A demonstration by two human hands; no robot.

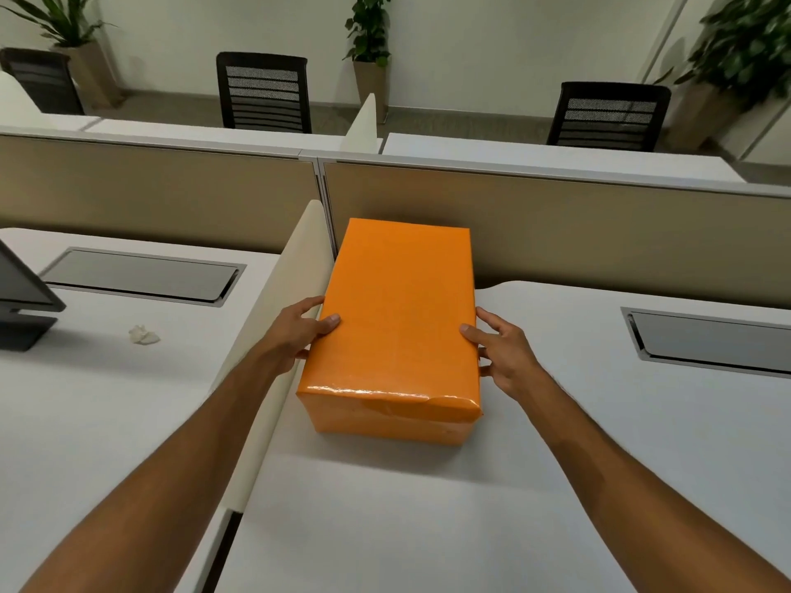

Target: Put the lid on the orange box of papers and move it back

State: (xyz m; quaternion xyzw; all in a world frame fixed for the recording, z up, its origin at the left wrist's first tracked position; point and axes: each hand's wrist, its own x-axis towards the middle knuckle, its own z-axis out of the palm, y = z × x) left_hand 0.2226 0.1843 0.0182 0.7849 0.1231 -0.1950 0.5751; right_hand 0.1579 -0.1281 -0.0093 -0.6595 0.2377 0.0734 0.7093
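Observation:
The orange box (396,318) stands on the white desk (578,442) with its orange lid covering the top; its far end sits close to the beige partition. My left hand (299,331) grips the box's left side, thumb on the lid. My right hand (503,348) holds the right side, thumb on the lid's edge. The papers inside are hidden by the lid.
A cream side divider (278,336) runs along the box's left. The beige back partition (556,224) rises behind it. A crumpled paper (143,335) and a monitor base (21,310) sit on the left desk. Grey cable hatches (706,340) are set into the desks.

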